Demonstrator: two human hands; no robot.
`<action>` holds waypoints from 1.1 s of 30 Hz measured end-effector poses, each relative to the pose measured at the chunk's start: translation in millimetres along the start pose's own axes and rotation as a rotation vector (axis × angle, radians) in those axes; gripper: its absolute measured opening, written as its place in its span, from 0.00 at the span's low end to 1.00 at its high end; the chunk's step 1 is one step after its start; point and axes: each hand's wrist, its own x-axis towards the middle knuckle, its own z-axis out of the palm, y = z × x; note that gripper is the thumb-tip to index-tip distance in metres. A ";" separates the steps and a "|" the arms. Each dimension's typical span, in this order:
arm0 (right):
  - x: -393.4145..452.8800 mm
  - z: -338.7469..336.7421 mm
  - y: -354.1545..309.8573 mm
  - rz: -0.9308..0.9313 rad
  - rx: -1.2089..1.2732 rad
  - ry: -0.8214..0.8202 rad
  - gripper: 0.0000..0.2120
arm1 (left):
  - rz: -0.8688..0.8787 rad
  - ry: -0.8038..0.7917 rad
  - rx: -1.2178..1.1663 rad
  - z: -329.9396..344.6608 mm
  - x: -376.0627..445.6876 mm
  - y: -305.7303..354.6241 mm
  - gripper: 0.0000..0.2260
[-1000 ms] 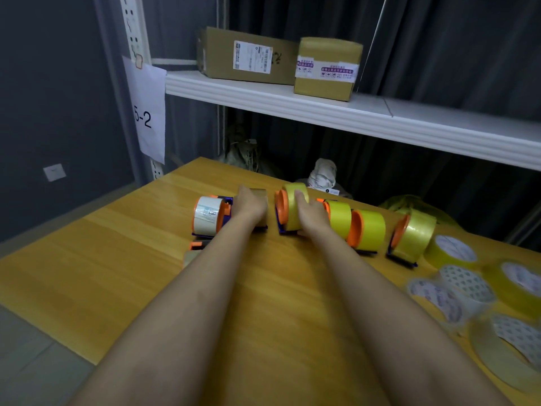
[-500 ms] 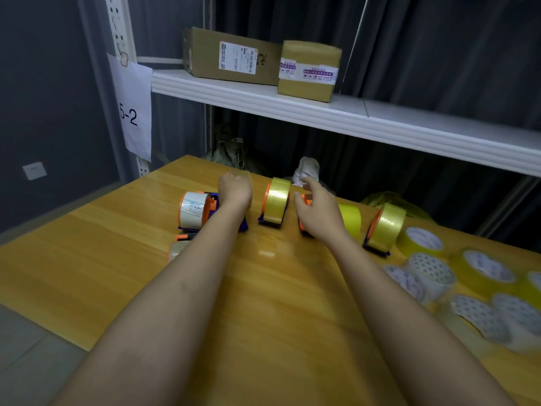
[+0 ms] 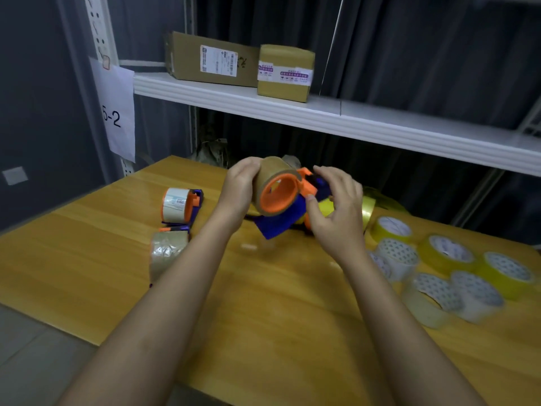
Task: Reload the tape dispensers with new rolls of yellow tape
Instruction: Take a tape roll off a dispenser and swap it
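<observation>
I hold one tape dispenser (image 3: 281, 197) in the air above the wooden table (image 3: 263, 303); it has an orange hub, a blue body and a brown, nearly used-up core. My left hand (image 3: 238, 186) grips the brown core from the left. My right hand (image 3: 336, 206) holds the dispenser's orange and blue frame on the right. Loaded dispensers with yellow tape (image 3: 367, 210) stand behind my right hand, mostly hidden. New yellow tape rolls (image 3: 446, 252) lie flat at the right.
A dispenser with a pale roll (image 3: 178, 205) and a brownish one lying down (image 3: 167, 250) sit at the left. Several clear and yellow rolls cluster at the right edge. A white shelf (image 3: 322, 118) with two cardboard boxes (image 3: 210, 61) overhangs the table's far side.
My hands left the row of dispensers on the table. The left hand lifted one dispenser with a brown core, and the right hand came over to hold its frame.
</observation>
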 end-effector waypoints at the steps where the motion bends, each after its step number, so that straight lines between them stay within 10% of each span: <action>1: -1.8 -8.9 -0.2 -0.037 -0.055 -0.052 0.25 | 0.003 -0.029 0.007 3.2 -4.9 0.8 0.13; 7: -29.8 -44.2 10.9 0.119 0.000 -0.554 0.28 | -0.128 -0.236 0.139 18.3 -22.6 -18.3 0.14; 13: -62.7 -39.0 34.4 0.349 0.284 -0.514 0.28 | -0.270 -0.299 0.102 33.4 -36.4 -47.1 0.17; 23: -90.9 -16.5 47.5 0.390 0.229 -0.416 0.27 | 0.082 -0.099 0.224 38.4 -51.9 -103.9 0.12; 33: -95.4 -21.8 55.6 0.430 0.145 -0.400 0.27 | -0.003 -0.433 0.316 31.9 -72.9 -107.7 0.24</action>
